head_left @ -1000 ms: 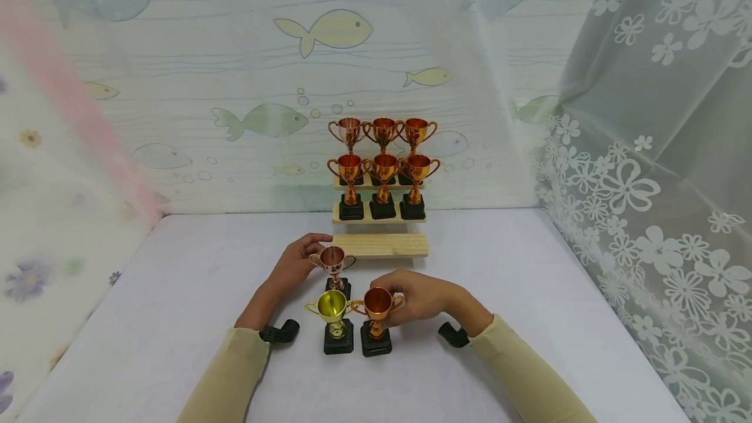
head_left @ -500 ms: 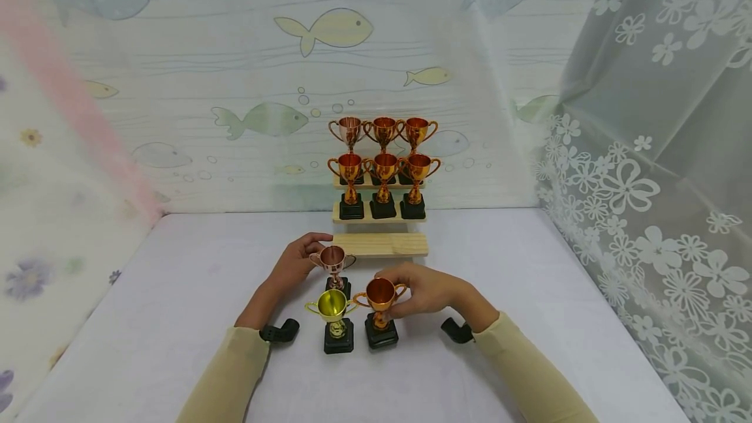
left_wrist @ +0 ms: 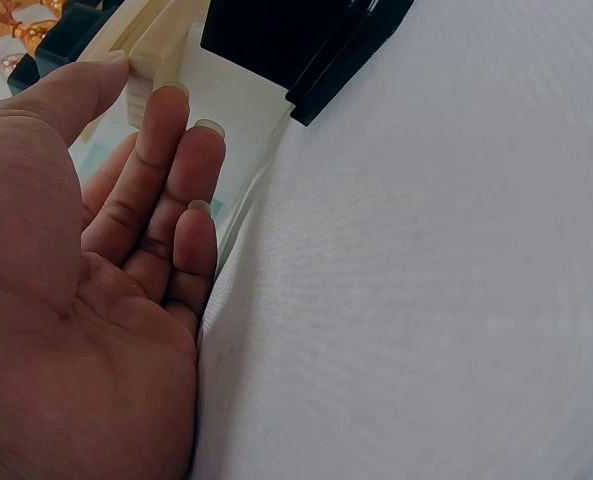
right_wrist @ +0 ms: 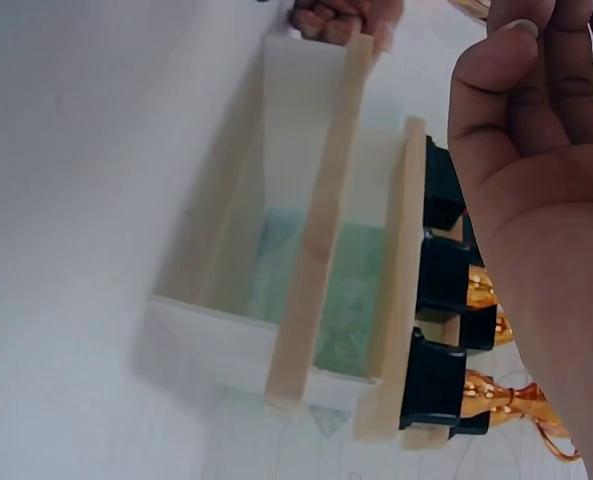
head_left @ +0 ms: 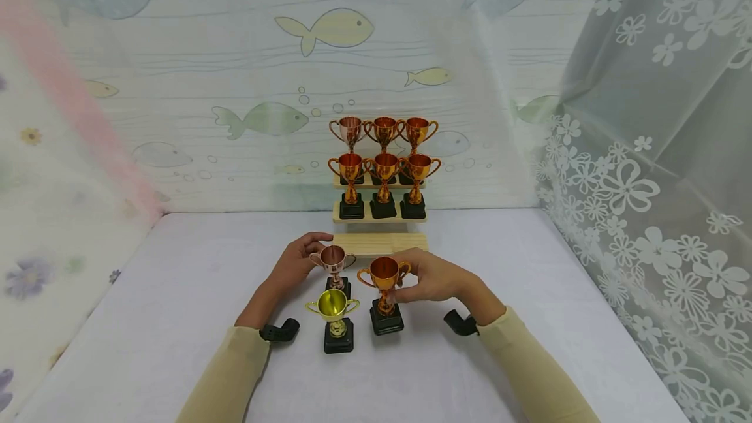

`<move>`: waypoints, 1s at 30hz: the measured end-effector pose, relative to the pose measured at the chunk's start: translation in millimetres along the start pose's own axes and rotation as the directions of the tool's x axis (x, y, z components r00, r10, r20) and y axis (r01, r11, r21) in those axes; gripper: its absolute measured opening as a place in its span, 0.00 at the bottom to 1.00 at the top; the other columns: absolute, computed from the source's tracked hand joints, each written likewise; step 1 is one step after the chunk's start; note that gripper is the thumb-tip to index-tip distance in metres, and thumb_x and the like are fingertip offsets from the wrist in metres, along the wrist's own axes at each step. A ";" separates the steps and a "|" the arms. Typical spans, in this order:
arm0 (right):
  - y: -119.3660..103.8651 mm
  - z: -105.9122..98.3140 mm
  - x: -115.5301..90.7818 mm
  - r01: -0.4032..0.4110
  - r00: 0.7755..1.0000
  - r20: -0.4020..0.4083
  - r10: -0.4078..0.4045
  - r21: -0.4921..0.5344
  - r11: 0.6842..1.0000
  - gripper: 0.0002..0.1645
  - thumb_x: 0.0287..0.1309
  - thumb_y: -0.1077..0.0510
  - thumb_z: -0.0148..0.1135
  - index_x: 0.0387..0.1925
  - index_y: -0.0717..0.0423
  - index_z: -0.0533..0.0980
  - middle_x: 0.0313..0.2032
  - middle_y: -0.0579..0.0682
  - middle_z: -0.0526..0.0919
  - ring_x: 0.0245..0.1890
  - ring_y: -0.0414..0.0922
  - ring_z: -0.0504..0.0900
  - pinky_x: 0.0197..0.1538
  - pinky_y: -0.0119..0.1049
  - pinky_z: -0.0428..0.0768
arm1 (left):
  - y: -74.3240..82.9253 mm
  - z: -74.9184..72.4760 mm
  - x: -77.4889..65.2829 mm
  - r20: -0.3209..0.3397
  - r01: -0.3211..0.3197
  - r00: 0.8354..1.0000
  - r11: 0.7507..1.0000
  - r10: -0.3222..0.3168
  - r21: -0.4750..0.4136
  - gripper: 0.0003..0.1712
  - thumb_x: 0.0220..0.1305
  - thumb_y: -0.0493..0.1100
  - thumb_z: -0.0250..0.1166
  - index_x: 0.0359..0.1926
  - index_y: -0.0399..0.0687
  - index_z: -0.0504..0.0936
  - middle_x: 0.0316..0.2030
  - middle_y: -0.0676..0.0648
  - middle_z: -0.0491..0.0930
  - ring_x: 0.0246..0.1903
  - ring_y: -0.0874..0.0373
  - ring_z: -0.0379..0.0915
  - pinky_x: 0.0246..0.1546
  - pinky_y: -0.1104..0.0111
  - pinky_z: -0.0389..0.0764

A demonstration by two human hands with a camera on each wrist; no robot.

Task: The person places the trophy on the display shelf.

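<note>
My right hand pinches a small copper-orange trophy cup by its stem, nearly upright with its black base off the table. In the right wrist view the fingers show at the upper right, but the held trophy is hidden. My left hand grips the left end of the lowest wooden step of a tiered display rack, thumb and fingertips at the board's end. Beside that hand a rose-gold trophy stands on the table. In front of it is a yellow-gold trophy.
The rack's middle step carries a row of copper trophies; another row fills the top step behind. White side panels support the steps. A fish-printed curtain hangs behind, with a lace curtain at the right.
My right hand has lifted the copper-orange trophy from beside the yellow-gold one and moved it forward and slightly right, toward the rack. The left hand holds its place.
</note>
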State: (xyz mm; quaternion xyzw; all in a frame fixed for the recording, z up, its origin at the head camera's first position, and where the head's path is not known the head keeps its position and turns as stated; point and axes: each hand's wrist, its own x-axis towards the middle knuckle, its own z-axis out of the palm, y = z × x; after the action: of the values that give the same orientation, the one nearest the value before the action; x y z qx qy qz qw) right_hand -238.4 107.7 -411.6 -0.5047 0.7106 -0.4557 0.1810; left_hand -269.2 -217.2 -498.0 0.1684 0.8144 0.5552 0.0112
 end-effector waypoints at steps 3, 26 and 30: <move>-0.9 -2.7 2.2 0.002 1.000 -0.024 -0.002 0.008 1.000 0.15 0.59 0.60 0.70 0.47 0.47 0.79 0.39 0.45 0.84 0.39 0.44 0.77 0.42 0.41 0.79 | -0.3 -0.5 -0.8 -0.001 0.006 1.000 1.000 -0.006 0.002 0.24 0.67 0.34 0.61 0.63 0.51 0.76 0.38 0.48 0.86 0.39 0.56 0.77 0.40 0.63 0.68; 2.1 -27.7 27.2 -0.164 0.927 -0.342 0.156 0.006 0.986 0.11 0.62 0.58 0.67 0.47 0.52 0.82 0.40 0.47 0.87 0.38 0.47 0.84 0.43 0.43 0.81 | 19.6 -2.6 -5.3 0.033 -0.003 0.999 0.999 0.005 -0.045 0.26 0.64 0.28 0.57 0.64 0.39 0.74 0.38 0.42 0.85 0.26 0.59 0.65 0.28 0.68 0.64; 0.1 -28.6 36.3 -0.175 0.908 -0.384 0.166 0.010 0.984 0.10 0.62 0.57 0.68 0.45 0.53 0.82 0.37 0.49 0.87 0.32 0.52 0.83 0.35 0.41 0.80 | 4.4 -1.1 -1.7 0.009 0.006 1.000 1.000 -0.006 -0.012 0.26 0.66 0.29 0.57 0.64 0.46 0.75 0.38 0.46 0.85 0.30 0.57 0.69 0.31 0.68 0.65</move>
State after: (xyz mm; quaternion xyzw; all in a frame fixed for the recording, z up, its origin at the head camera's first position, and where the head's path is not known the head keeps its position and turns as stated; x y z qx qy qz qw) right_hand -274.5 89.0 -389.5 -0.3440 0.7791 -0.5193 0.0713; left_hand -266.6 -217.2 -493.9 0.1685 0.8116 0.5591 0.0174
